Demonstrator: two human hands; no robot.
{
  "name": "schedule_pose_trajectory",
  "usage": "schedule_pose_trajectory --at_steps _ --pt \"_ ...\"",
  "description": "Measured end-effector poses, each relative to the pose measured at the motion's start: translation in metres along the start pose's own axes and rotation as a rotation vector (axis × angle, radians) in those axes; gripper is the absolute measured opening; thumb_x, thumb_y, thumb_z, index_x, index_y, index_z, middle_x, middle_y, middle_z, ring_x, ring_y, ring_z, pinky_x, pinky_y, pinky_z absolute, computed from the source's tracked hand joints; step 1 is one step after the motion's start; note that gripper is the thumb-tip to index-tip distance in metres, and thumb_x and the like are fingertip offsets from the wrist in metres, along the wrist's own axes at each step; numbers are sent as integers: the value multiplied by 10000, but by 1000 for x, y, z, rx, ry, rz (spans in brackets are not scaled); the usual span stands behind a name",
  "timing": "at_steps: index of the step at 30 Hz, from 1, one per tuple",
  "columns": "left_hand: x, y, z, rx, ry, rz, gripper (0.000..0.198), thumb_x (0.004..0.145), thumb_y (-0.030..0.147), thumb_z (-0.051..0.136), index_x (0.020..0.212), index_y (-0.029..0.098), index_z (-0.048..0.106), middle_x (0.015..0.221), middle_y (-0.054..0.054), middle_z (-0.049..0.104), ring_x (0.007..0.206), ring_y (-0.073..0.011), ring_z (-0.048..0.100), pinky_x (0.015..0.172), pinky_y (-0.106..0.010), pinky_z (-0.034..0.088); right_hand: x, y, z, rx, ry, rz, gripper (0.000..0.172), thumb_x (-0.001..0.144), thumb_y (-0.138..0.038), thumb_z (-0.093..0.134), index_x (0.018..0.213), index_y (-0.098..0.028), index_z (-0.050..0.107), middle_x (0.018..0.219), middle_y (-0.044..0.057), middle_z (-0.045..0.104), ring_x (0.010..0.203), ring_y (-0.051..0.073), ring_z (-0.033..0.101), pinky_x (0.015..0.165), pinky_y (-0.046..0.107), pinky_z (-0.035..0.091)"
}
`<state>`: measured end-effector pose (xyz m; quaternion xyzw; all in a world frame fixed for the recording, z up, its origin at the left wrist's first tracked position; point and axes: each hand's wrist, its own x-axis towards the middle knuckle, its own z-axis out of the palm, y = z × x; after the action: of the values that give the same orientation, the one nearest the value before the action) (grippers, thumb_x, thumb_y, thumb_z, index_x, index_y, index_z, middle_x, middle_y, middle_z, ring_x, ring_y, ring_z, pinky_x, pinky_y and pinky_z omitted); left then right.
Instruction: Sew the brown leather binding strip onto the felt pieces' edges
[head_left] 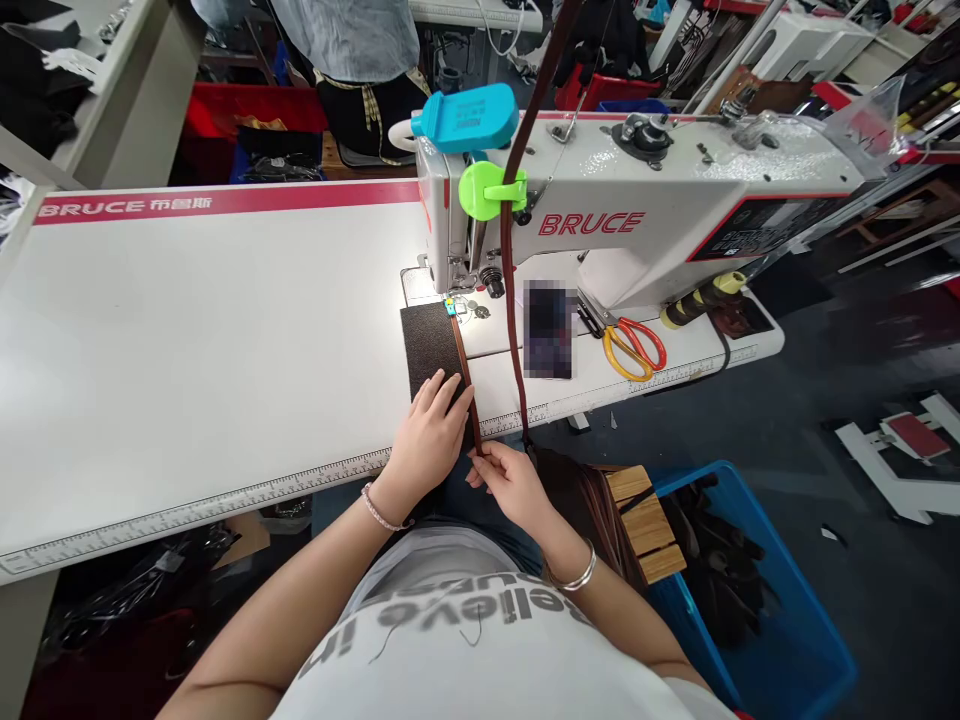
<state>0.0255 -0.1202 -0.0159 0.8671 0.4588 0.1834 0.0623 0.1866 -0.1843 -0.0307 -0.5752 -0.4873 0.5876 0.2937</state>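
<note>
Left hand spread flat, pinning dark textured leather panel in place; right hand pinching brown strap, keeping it taut along panel edge, leading to Bruce sewing machine.

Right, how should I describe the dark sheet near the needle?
Find the white BRUCE sewing machine. At its needle lies a dark textured sheet. The left hand rests on its near end, and a brown strap runs along its right edge.

A dark workshop floor lies beyond, with red crates and white workbenches.
</note>
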Motion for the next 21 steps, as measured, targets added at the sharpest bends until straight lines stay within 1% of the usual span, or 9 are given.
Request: schedule_pose_trajectory --at_steps 2,5,8,10,11,13,15,17,21 --pt "-2 2 0 3 15 8 429 943 136 403 1343 115 555 1403 -184 533 1401 -369 395 1122 -570 419 -4 5 -4 -53 -32 17 240 920 -345 508 1008 -152 621 818 44 712 736 118 676 695 227 529" --pt "-4 1 0 -11 11 22 463 924 87 379 1348 141 557 1406 -179 532 1417 -360 377 1121 -580 418 -11 20 -12 -205 -61 58 250 920 -323 502 1053 -158 635 898 55 721 825 139 684 771 252 515" --pt "-6 1 0 -22 -15 56 514 888 21 348 1340 132 567 1411 -178 526 1429 -347 360 1138 -563 409 -23 43 -21 -410 -117 140 301 901 -343 541 1123 -168 645 920 61 718 845 163 674 743 242 472" --pt "-7 2 0 -15 -25 95 536 866 -11 341 1324 128 581 1407 -167 531 1420 -337 376 1151 -540 404 -33 57 -28 -488 -153 197 325 898 -350 547 1145 -167 650 924 67 715 825 168 666 706 231 445" --pt "-8 3 0 -12 -27 119 533 863 -15 346 1311 132 592 1400 -159 538 1410 -332 393 1154 -531 405 -39 63 -31 -507 -163 214 319 907 -348 532 1136 -165 657 936 71 715 830 168 664 701 227 437" --pt "-9 5 1 -9 -29 170 488 877 6 377 1276 143 620 1378 -148 560 1384 -327 430 1152 -526 409 -51 75 -39 -547 -175 250 309 948 -348 460 1051 -161 683 940 72 720 842 161 665 705 219 433" --pt "-10 6 2 -8 -24 210 419 902 52 423 1249 146 639 1356 -142 580 1364 -332 453 1150 -533 411 -63 86 -48 -624 -179 318 377 990 -352 374 949 -163 697 898 61 724 831 145 670 712 205 435" --pt "-11 7 3 -8 -7 232 375 920 93 462 1246 144 640 1344 -133 595 1360 -335 457 1151 -536 409 -74 100 -55 -724 -148 412 433 1009 -363 329 916 -159 699 876 74 724 826 148 678 721 207 440" --pt "-13 4 6 -37 26 234 350 940 138 489 1265 144 619 1345 -117 607 1369 -317 454 1152 -534 411 -95 132 -62 -874 6 574 456 1013 -339 289 1049 -99 675 974 202 703 935 256 689 772 299 466"
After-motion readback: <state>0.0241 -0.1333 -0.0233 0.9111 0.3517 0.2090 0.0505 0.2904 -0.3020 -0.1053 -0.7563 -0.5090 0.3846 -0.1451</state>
